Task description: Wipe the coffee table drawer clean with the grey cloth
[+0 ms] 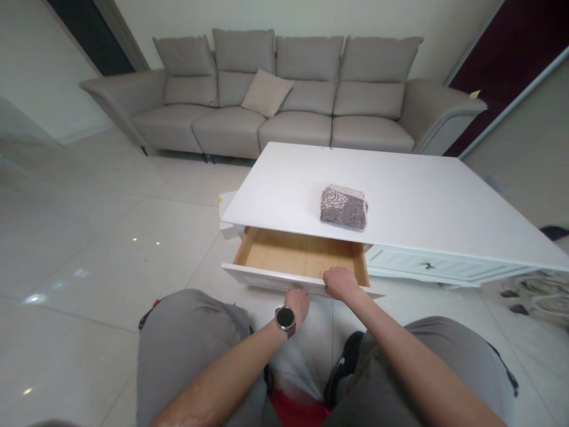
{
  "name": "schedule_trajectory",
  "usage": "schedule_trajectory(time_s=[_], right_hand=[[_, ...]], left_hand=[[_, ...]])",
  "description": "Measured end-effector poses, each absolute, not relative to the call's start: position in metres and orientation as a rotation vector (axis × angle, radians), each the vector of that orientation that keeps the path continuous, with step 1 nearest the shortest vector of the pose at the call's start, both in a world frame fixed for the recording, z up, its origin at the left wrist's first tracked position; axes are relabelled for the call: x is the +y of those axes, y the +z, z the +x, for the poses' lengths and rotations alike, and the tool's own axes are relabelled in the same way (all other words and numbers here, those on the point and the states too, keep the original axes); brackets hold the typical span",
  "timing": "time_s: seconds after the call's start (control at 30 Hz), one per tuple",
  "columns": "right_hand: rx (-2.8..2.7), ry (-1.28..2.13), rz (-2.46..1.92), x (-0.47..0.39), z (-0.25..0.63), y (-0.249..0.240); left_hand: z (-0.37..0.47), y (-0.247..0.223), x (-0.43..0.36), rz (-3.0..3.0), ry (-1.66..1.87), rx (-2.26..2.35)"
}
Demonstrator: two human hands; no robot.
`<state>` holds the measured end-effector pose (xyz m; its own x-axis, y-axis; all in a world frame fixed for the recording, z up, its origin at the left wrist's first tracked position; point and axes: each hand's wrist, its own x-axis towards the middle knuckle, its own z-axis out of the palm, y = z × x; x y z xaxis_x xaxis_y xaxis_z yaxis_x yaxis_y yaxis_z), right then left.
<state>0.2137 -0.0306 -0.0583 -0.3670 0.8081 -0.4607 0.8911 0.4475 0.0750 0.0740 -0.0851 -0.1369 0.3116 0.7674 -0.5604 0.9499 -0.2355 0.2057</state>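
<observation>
Plainly, your right hand (339,282) curls fingers over the wooden drawer's (284,252) straight front edge. Your left hand's (297,302) fingers are unclear.

BACK: plain cream wall (311,15) behind long grey-taupe leather-look sofa (306,95), square beige cushion (267,93) leaning on its backrest (309,56) | LEFT: tall dark panel (95,38) beside pale wall (31,65) | RIGHT: deep maroon panel (511,59) edged in light trim (515,99) | FLOOR: large glossy pale tiles (111,243) laid in straight rows | LIGHT: glints in bright white spots (35,299), lower left

A folded cloth (344,207) lies near the worktop (427,201)'s front edge; beyond the far edge, a sofa (304,95) bears a cushion (267,93).
</observation>
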Motion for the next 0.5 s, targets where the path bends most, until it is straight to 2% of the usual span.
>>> schedule_trajectory(time_s=[0.5], right_hand=[[2.259,-0.302,1.390,-0.035,0.204,-0.052]], left_hand=[[0.082,-0.128,-0.092,2.045,-0.413,1.467]])
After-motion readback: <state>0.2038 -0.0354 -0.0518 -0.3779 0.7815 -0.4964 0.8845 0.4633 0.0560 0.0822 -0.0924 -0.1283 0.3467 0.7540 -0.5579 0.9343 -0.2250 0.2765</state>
